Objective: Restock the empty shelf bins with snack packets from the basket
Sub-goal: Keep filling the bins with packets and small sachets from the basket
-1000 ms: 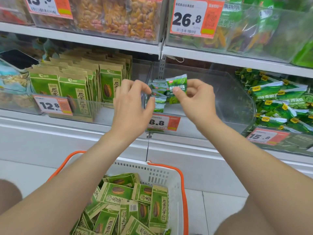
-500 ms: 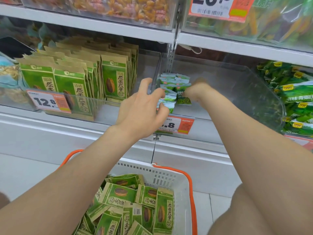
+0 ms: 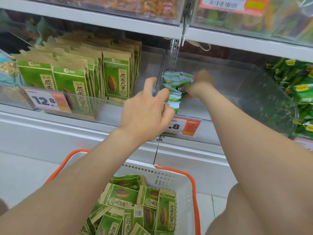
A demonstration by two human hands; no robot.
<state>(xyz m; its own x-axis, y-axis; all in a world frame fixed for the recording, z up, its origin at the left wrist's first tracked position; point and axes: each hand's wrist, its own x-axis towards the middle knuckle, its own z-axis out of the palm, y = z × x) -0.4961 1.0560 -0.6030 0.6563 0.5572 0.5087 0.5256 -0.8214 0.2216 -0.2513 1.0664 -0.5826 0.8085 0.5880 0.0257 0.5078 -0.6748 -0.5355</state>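
The right hand has pushed deeper into the clear plastic bin, its grip too blurred to tell. The left hand pinches small green-and-white packets at the bin's 9 o'clock, so the row is growing.

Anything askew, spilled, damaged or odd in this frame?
Nothing spilled or damaged. The small packets stack unevenly, at differing tilts, at the left end of the clear bin; seed packets lie jumbled in the basket.

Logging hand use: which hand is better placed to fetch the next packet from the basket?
Left, probably. The left hand is at the front of the clear bin, nearest the basket; the right hand reaches deeper in, against the small green packets.
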